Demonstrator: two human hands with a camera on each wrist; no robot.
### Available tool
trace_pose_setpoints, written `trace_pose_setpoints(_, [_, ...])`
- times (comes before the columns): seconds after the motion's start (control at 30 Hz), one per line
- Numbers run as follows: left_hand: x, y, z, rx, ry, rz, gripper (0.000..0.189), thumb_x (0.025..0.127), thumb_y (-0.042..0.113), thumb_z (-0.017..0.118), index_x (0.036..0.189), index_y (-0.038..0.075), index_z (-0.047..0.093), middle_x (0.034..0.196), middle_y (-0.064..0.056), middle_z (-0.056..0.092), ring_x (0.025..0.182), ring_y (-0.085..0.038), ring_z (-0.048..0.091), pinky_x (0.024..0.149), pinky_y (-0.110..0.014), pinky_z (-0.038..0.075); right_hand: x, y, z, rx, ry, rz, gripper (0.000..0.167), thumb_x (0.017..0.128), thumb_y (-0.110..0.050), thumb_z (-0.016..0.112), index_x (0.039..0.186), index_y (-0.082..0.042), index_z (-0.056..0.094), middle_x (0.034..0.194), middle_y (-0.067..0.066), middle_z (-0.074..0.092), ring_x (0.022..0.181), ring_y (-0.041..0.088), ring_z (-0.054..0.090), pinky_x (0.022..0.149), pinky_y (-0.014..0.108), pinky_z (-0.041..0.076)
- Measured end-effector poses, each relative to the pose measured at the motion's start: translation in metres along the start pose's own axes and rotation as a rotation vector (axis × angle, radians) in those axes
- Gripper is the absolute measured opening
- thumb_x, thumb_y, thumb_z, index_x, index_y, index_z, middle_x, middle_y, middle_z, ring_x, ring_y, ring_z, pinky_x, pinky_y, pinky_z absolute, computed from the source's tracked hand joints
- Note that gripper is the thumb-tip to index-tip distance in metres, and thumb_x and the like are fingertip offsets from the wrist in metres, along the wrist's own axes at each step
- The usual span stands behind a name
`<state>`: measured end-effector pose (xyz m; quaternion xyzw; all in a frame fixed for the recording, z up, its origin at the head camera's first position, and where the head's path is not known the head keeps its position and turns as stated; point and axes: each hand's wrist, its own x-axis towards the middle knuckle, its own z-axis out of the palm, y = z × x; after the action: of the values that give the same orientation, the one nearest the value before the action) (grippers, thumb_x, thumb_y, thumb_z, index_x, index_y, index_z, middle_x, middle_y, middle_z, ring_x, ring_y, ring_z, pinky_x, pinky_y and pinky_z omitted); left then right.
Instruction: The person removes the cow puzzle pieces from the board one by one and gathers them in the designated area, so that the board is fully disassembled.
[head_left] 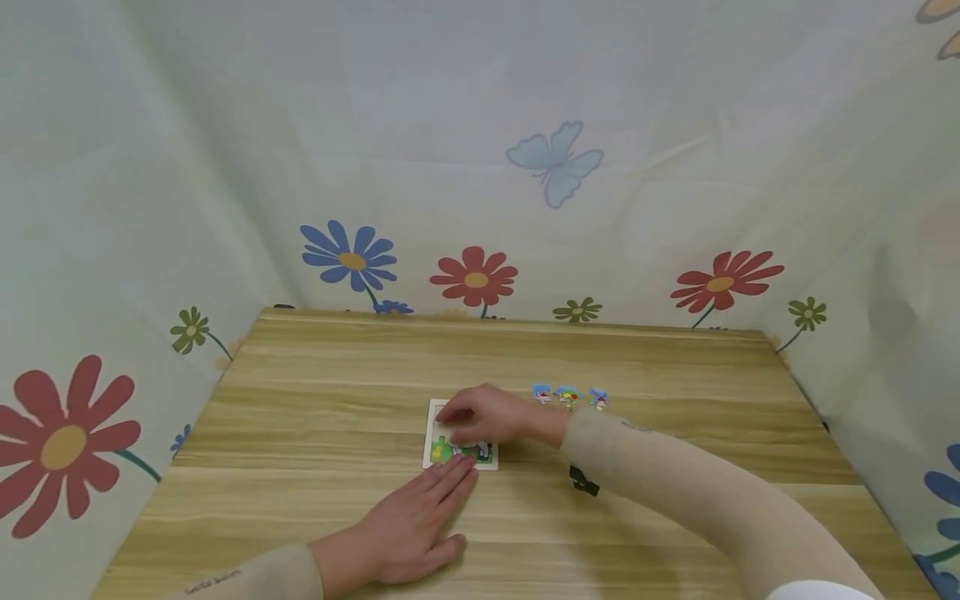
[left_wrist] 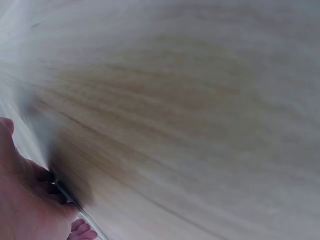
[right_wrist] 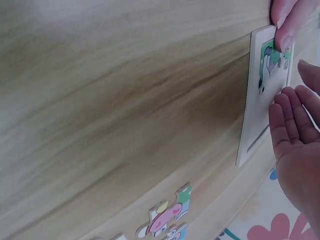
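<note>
Spanning the puzzle tray, your two hands share it between them. The tray lies flat on the wooden table in front of you, its longer side seeming to run away from you. Your left hand is laid at the near edge, fingers straight, tips over the green, filled part of the picture. Your right hand comes in from the right above the far part, which looks bare; its fingers are gently bent, thumb apart, with no piece showing in them. Whether they touch the tray, you cannot tell. Loose pieces lie in a row right of the tray, just beyond your right wrist, so your right hand seems the nearer for any reach there.
</note>
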<state>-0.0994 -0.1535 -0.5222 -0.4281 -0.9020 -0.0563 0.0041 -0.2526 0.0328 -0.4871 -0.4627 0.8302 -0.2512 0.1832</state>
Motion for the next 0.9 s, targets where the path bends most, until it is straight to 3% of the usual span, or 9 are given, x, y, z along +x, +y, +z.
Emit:
trace_pose_setpoints(0.23, [0.0, -0.001, 0.003, 0.002, 0.004, 0.001, 0.073, 0.098, 0.05, 0.033, 0.15, 0.001, 0.018, 0.157, -0.015, 0.007, 0.143, -0.028, 0.007, 0.113, -0.043, 0.019, 0.0, -0.005, 0.003, 0.049, 0.008, -0.01, 0.033, 0.087, -0.021, 0.069, 0.119, -0.012, 0.066, 0.111, -0.005, 0.065, 0.099, 0.005, 0.059, 0.087, 0.018, 0.046])
trace_pose_setpoints(0.47, [-0.001, -0.001, 0.004, 0.024, 0.018, 0.01, 0.074, 0.097, 0.049, 0.034, 0.15, 0.0, 0.017, 0.157, -0.016, 0.008, 0.143, -0.029, 0.009, 0.113, -0.043, 0.02, -0.001, -0.009, 0.004, 0.115, -0.01, -0.001, 0.03, 0.088, -0.019, 0.068, 0.117, -0.01, 0.067, 0.106, -0.006, 0.067, 0.092, 0.0, 0.059, 0.083, 0.015, 0.047])
trace_pose_setpoints(0.9, [-0.001, 0.001, -0.001, 0.042, 0.012, 0.019, 0.074, 0.097, 0.048, 0.036, 0.149, -0.001, 0.019, 0.156, -0.018, 0.011, 0.143, -0.03, 0.011, 0.112, -0.044, 0.022, -0.003, -0.012, 0.005, 0.196, -0.01, 0.016, 0.029, 0.088, -0.017, 0.067, 0.116, -0.008, 0.067, 0.104, -0.003, 0.069, 0.089, -0.002, 0.06, 0.082, 0.016, 0.048])
